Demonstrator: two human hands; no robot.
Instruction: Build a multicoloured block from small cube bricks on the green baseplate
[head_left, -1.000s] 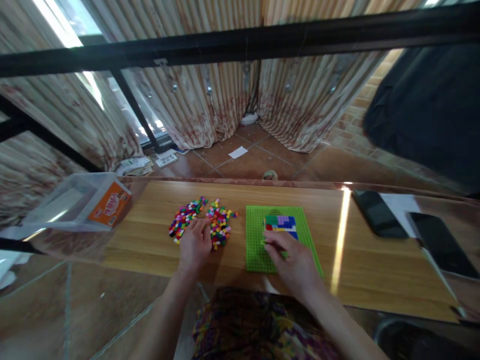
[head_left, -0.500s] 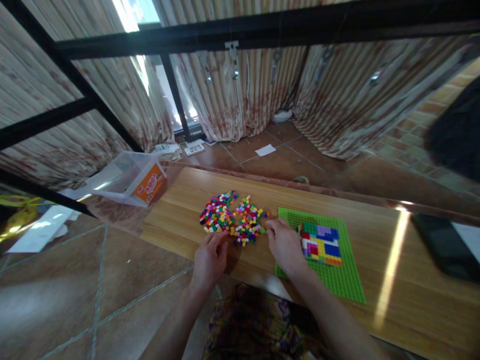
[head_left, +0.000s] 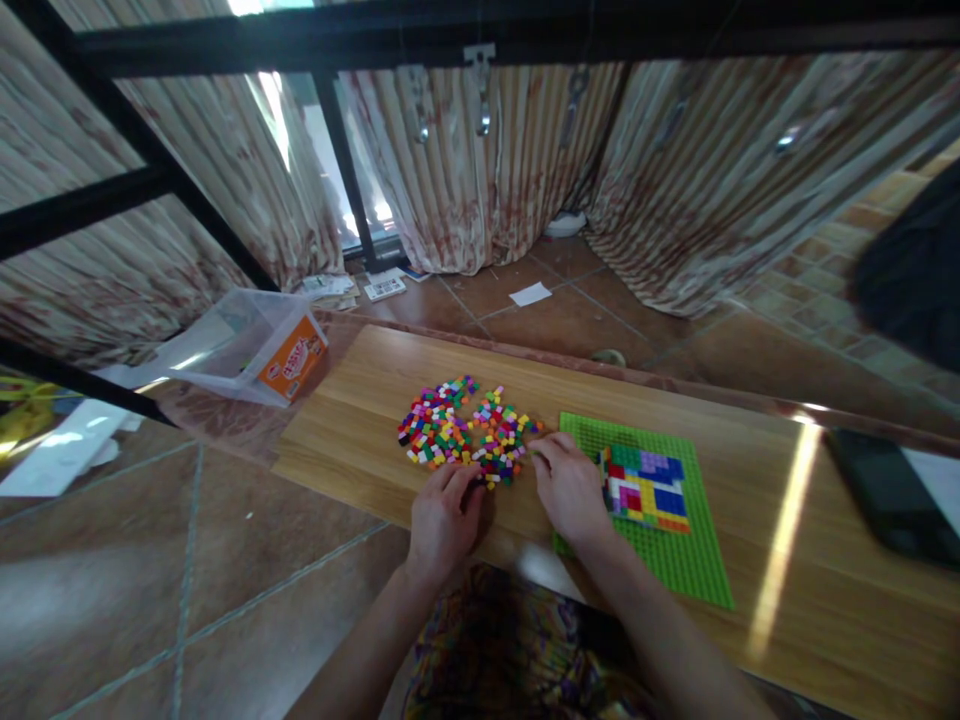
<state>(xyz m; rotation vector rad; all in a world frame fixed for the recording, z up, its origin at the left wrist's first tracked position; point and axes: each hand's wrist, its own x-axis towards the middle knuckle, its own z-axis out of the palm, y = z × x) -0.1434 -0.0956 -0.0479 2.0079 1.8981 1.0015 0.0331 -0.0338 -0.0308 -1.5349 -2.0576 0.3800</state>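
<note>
Small toy bricks (head_left: 435,425) in many colours lie in a loose pile on the wooden table. At the pile's near edge is my left hand (head_left: 448,515), its fingers bent together with the tips among the bricks; whatever they pinch is too small to make out. My right hand (head_left: 568,487) is between the pile and the green baseplate (head_left: 675,570), thumb and fingertips drawn together near the pile's right side. What is in them is hidden. A multicoloured brick build (head_left: 646,490) sits on the baseplate, just right of my right hand.
A clear plastic bin (head_left: 251,350) with an orange label stands beyond the table's left end. A dark phone-like device (head_left: 892,495) lies at the right of the wooden table (head_left: 360,385). Black metal bars (head_left: 465,40) and curtains are behind; papers lie on the tiled floor.
My left hand has moved right along the near edge of the pile, towards my right hand. The right hand stays almost in place. The view has shifted slightly.
</note>
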